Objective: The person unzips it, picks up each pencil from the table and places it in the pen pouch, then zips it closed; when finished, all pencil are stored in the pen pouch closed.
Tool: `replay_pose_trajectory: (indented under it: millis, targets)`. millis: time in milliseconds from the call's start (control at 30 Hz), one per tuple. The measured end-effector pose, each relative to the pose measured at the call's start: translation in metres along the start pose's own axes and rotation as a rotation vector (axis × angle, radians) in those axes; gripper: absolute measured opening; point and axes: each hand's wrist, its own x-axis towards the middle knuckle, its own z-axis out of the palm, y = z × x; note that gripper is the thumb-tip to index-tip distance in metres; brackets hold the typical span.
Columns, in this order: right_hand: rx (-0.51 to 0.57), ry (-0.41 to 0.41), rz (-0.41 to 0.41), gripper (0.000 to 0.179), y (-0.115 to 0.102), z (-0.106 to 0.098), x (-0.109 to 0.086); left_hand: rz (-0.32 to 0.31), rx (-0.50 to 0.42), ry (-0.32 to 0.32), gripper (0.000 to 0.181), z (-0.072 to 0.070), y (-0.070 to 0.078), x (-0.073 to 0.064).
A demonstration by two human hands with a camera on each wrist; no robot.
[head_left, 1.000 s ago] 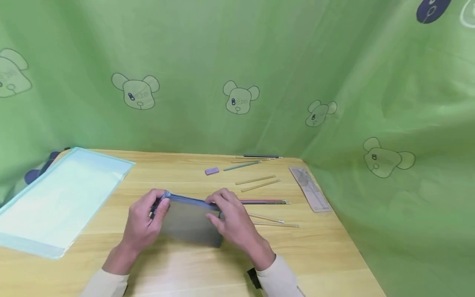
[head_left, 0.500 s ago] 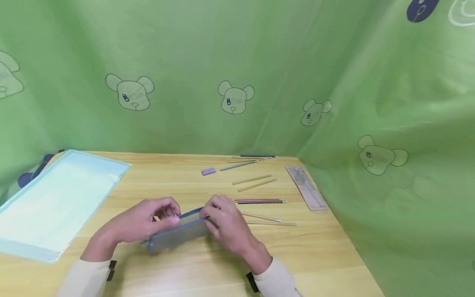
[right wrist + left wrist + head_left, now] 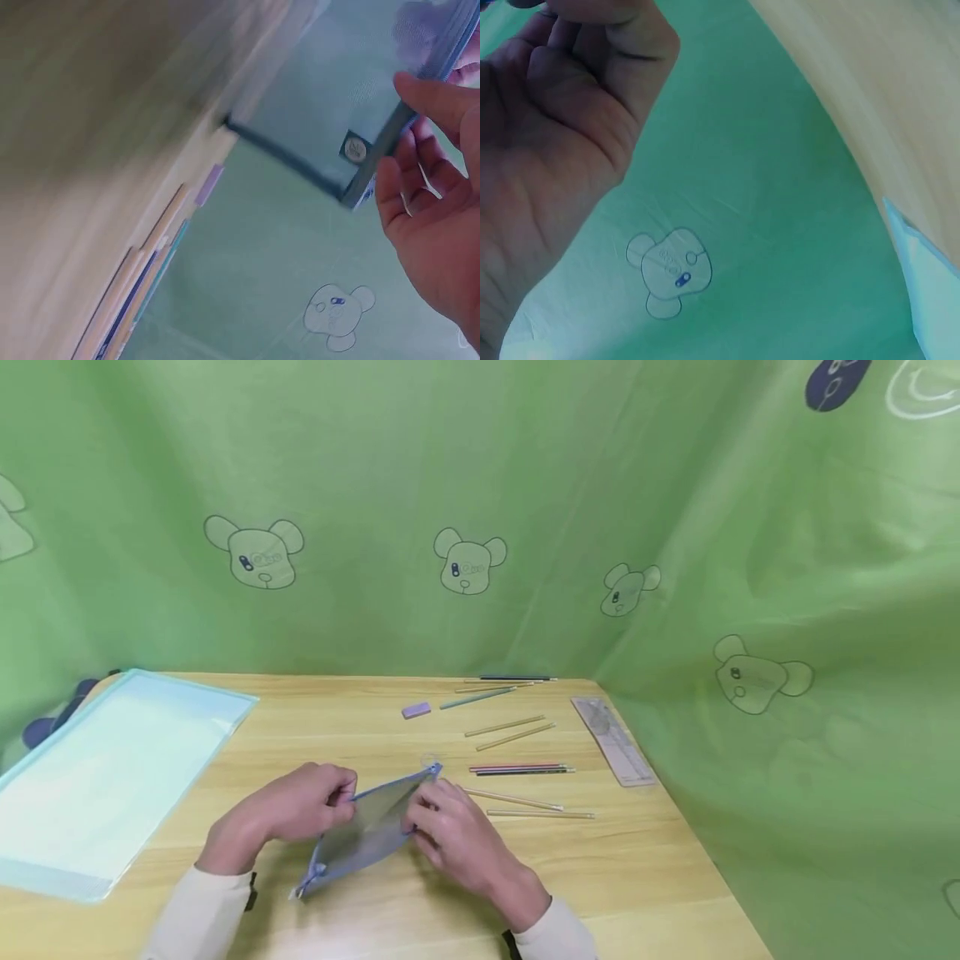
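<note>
Head view: a blue pouch (image 3: 367, 837) is over the table (image 3: 637, 902), between the hands, its mouth spread. The left hand (image 3: 296, 806) grips the pouch's far rim with curled fingers; the right hand (image 3: 461, 831) pinches its near rim, thumb on one side and fingers on the other in the right wrist view. Whether the pouch touches the table, I cannot tell. Pencils (image 3: 516, 737) lie right of the pouch and beyond it, an eraser (image 3: 416, 711) beyond it, a ruler (image 3: 613, 742) farther right, a folder (image 3: 127, 777) left of it.
</note>
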Motion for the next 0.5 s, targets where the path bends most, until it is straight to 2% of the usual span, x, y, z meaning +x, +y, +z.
replay_pose_trajectory:
  millis: [133,267,367,500]
  targets:
    - [0.021,-0.114,0.07,0.014,0.003,-0.001,-0.007,-0.03,-0.004,-0.016,0.025,-0.008,0.0,0.0]
    - [0.123,-0.191,0.136,0.01,0.005,-0.003,-0.013,-0.051,-0.03,-0.057,0.029,-0.013,0.001,0.002]
    - [0.211,-0.195,0.19,0.01,0.009,-0.006,-0.018,-0.061,-0.023,-0.074,0.032,-0.014,0.001,0.003]
    - [0.199,-0.17,0.301,0.014,0.024,-0.009,-0.024,-0.073,-0.014,-0.081,0.034,-0.014,-0.001,0.005]
